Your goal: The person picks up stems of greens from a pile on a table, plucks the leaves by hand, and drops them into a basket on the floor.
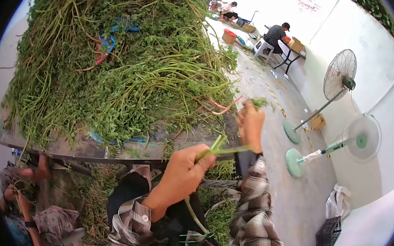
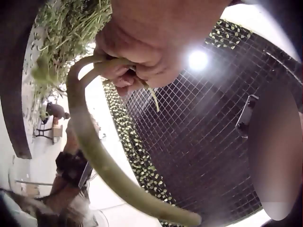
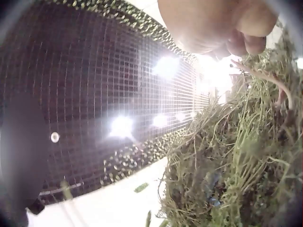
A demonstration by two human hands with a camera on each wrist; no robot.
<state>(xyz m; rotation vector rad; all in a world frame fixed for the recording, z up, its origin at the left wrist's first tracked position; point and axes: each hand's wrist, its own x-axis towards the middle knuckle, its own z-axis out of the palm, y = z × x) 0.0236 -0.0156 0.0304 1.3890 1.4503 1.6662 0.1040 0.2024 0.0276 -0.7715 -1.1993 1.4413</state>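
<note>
My left hand grips thick green stems in front of the table edge. In the left wrist view its curled fingers close round them, and one long stem bends down away from the fist. My right hand is raised at the table's right corner, fingers curled, with a small leafy sprig at the fingertips. Just left of it, a reddish stem sticks out of a big heap of leafy green stalks. The right wrist view shows the curled fingers above this heap.
The heap covers most of a dark table. Two standing fans are on the right, with a black crate on a white surface nearer. Someone sits close at the lower left; other people work farther back. More stalks lie below.
</note>
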